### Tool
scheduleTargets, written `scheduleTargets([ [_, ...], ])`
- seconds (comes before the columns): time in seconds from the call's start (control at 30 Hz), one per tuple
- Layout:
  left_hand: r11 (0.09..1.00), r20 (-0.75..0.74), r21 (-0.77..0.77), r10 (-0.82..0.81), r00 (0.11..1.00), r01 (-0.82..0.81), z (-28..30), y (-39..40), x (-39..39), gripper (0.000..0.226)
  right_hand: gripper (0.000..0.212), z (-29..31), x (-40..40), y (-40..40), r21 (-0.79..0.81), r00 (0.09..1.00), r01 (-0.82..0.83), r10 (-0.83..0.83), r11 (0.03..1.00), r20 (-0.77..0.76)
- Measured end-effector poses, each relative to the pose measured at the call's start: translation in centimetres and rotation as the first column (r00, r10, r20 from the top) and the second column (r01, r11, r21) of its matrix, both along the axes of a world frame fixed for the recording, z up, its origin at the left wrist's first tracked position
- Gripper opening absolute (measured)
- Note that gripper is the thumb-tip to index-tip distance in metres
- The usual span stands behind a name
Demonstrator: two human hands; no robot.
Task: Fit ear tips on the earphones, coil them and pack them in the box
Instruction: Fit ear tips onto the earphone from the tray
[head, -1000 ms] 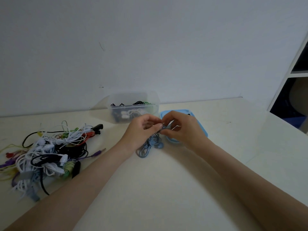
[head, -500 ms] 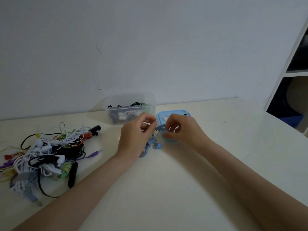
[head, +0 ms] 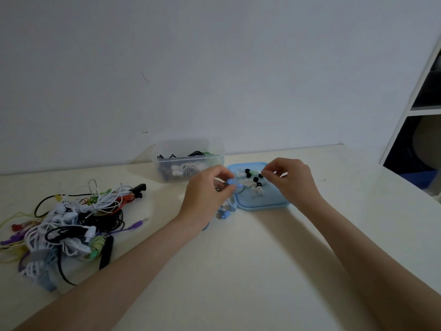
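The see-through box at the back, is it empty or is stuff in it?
Not empty. The clear box has no lid on, and coiled black, white and green earphones show through its wall. How full, cannot tell.

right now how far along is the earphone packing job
Done: a few coiled earphones already lie in the clear box. In hand: the left hand holds the blue earphones, while the right hand picks among the loose ear tips on the blue lid. Left: this pair is not yet coiled or packed, and the tangled pile on the table is untouched.
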State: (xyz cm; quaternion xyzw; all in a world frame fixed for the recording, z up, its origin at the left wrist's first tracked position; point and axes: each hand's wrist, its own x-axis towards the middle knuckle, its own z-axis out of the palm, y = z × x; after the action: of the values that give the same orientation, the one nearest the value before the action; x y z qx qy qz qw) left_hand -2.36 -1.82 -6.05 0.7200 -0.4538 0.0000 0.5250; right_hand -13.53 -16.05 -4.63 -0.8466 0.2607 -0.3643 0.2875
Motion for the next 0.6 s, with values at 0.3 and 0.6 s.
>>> scheduleTargets([
  [0.3, 1.000, 0.052, 0.000, -0.007, 0.999, 0.007, -1.2, 0.1, -0.1, 0.019, 0.007, -0.7, -0.2, -0.2, -0.140, 0.952, -0.131, 0.085, 0.981, -0.294],
  [0.6, 0.999, -0.020, -0.028, -0.028, 0.999, 0.028, -1.0, 0.3, -0.4, 0.019, 0.012, -1.7, -0.3, -0.2, -0.051, 0.983, -0.059, 0.050, 0.997, -0.176],
])
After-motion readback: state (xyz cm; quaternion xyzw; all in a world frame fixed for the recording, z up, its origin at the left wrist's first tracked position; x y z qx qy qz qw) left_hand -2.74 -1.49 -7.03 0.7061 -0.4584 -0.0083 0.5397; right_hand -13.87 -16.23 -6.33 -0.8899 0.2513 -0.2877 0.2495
